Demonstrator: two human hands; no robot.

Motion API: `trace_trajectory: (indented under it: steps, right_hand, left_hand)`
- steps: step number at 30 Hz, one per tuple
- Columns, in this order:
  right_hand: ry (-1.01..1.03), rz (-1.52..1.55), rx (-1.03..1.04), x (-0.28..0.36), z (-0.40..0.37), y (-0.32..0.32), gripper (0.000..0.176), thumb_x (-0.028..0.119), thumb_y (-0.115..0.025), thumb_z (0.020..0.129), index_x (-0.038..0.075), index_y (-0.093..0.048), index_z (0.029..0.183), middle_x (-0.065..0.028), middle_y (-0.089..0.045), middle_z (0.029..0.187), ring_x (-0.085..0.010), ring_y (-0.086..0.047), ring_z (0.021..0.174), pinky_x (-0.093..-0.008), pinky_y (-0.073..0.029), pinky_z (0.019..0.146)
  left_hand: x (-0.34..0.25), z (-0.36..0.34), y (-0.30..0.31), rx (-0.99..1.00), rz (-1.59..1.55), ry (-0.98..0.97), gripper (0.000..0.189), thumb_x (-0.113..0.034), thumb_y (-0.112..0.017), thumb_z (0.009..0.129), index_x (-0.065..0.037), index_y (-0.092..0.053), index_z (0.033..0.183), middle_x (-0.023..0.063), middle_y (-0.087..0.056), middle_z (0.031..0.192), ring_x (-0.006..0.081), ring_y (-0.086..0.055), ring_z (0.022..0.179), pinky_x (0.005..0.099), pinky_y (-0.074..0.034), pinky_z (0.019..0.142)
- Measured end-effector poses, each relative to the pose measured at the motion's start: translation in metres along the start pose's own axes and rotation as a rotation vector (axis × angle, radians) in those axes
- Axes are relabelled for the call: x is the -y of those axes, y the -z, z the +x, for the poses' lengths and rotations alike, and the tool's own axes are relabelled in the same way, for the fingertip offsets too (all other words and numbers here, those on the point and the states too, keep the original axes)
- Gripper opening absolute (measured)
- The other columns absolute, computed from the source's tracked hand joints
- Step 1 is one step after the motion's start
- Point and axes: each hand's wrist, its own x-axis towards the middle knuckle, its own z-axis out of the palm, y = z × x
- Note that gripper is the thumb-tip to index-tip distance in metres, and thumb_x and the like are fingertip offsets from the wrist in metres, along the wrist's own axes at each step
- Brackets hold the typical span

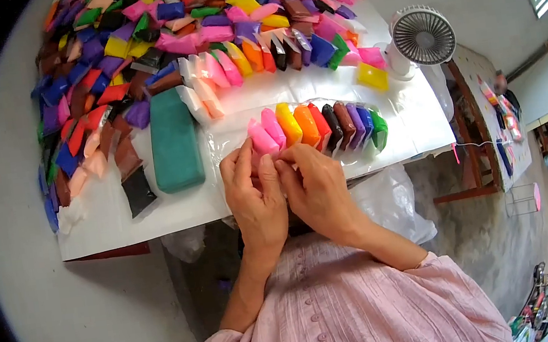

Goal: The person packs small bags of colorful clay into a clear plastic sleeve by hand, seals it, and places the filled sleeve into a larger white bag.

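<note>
A row of slim coloured packets (307,126) stands on edge on the white table, running from pink through yellow, orange, red, black, brown, purple and blue to green. Clear plastic bag film (216,149) shows around the row. At its near left end, my left hand (256,204) has its fingertips against the first pink packet (261,137), fingers bent and closed. My right hand (317,189) is curled beside it, thumb and index finger pinched together close to the left thumb. Both seem to grip the bag's near edge, mostly hidden by the fingers.
A teal block (175,142) lies left of the row. Behind spreads a large heap of coloured packets (201,26), with another standing row (273,55) before it. A white fan (422,36) stands at the right. Clear plastic (394,201) hangs below the table edge (415,153).
</note>
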Motion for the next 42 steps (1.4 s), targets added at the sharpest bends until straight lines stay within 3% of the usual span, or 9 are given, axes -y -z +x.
trace_trajectory:
  steps: [3, 6, 9, 12, 15, 18, 27, 38, 42]
  right_hand:
    - [0.022, 0.033, 0.038, -0.007, -0.002, -0.003, 0.013, 0.000, -0.062, 0.086, -0.001, -0.059, 0.098, -0.0190, -0.062, 0.088, -0.0388, -0.063, 0.079, -0.0425, -0.050, 0.067]
    - [0.008, 0.018, 0.094, -0.002, -0.004, 0.003, 0.014, -0.003, -0.059, 0.084, -0.001, -0.059, 0.098, -0.0200, -0.061, 0.091, -0.0401, -0.062, 0.081, -0.0432, -0.049, 0.067]
    - [-0.004, 0.026, 0.093, -0.003, -0.006, 0.006, 0.017, -0.005, -0.058, 0.082, -0.001, -0.059, 0.099, -0.0206, -0.061, 0.093, -0.0412, -0.061, 0.080, -0.0433, -0.049, 0.067]
    - [0.017, 0.081, 0.091, -0.004, -0.007, 0.007, 0.019, -0.005, -0.058, 0.081, -0.002, -0.058, 0.099, -0.0205, -0.061, 0.093, -0.0420, -0.061, 0.081, -0.0438, -0.050, 0.068]
    - [0.102, 0.051, 0.054, -0.008, -0.010, 0.002, 0.011, 0.006, -0.060, 0.086, 0.003, -0.054, 0.094, -0.0184, -0.058, 0.093, -0.0406, -0.060, 0.074, -0.0482, -0.049, 0.060]
    - [0.084, 0.038, 0.081, -0.005, -0.015, 0.005, 0.012, 0.006, -0.061, 0.085, 0.003, -0.055, 0.095, -0.0169, -0.058, 0.092, -0.0392, -0.060, 0.072, -0.0464, -0.050, 0.058]
    - [0.039, 0.058, 0.127, -0.002, -0.026, 0.026, 0.012, 0.008, -0.067, 0.085, 0.003, -0.058, 0.091, -0.0130, -0.058, 0.086, -0.0350, -0.061, 0.066, -0.0425, -0.049, 0.056]
    - [0.104, 0.023, 0.180, 0.023, 0.041, 0.077, 0.008, 0.006, -0.068, 0.083, 0.000, -0.062, 0.083, -0.0130, -0.062, 0.075, -0.0299, -0.062, 0.060, -0.0382, -0.048, 0.055]
    - [0.253, 0.000, 0.174, 0.027, 0.091, 0.061, 0.011, 0.007, -0.065, 0.083, -0.002, -0.061, 0.078, -0.0168, -0.064, 0.073, -0.0358, -0.062, 0.062, -0.0416, -0.048, 0.056]
  left_hand:
    - [0.001, 0.000, 0.000, -0.014, 0.100, -0.066, 0.035, -0.016, -0.053, 0.101, 0.008, -0.056, 0.126, 0.0145, -0.059, 0.111, 0.0194, -0.060, 0.097, 0.0292, -0.050, 0.084]
    - [-0.007, 0.001, -0.001, 0.033, -0.130, 0.158, 0.034, -0.014, -0.056, 0.100, 0.007, -0.054, 0.125, 0.0140, -0.059, 0.109, 0.0170, -0.060, 0.093, 0.0294, -0.051, 0.078]
    - [-0.011, 0.003, -0.001, 0.040, -0.078, 0.140, 0.035, -0.014, -0.059, 0.098, 0.006, -0.053, 0.125, 0.0142, -0.058, 0.112, 0.0161, -0.060, 0.088, 0.0292, -0.052, 0.074]
    - [0.002, 0.000, -0.005, -0.038, -0.112, 0.052, 0.040, -0.019, -0.063, 0.095, 0.005, -0.054, 0.125, 0.0172, -0.054, 0.114, 0.0212, -0.057, 0.088, 0.0323, -0.049, 0.076]
    - [-0.006, -0.001, 0.001, 0.018, -0.039, 0.034, 0.044, -0.019, -0.063, 0.094, 0.005, -0.052, 0.129, 0.0162, -0.053, 0.116, 0.0220, -0.056, 0.089, 0.0316, -0.048, 0.075]
    - [-0.010, 0.000, 0.004, 0.079, -0.020, 0.068, 0.048, -0.021, -0.063, 0.094, 0.005, -0.050, 0.133, 0.0155, -0.052, 0.115, 0.0218, -0.054, 0.090, 0.0313, -0.047, 0.073]
    - [-0.003, 0.005, -0.004, 0.045, 0.068, -0.054, 0.039, -0.010, -0.052, 0.098, 0.007, -0.051, 0.132, 0.0220, -0.051, 0.118, 0.0358, -0.055, 0.106, 0.0402, -0.045, 0.092]
    - [-0.004, 0.008, -0.005, 0.074, 0.117, -0.049, 0.048, -0.018, -0.057, 0.094, 0.011, -0.048, 0.132, 0.0233, -0.052, 0.117, 0.0371, -0.054, 0.108, 0.0417, -0.044, 0.094]
    - [0.004, 0.007, -0.006, 0.067, 0.150, -0.097, 0.045, -0.018, -0.056, 0.096, 0.011, -0.048, 0.130, 0.0214, -0.054, 0.112, 0.0354, -0.056, 0.105, 0.0388, -0.045, 0.092]
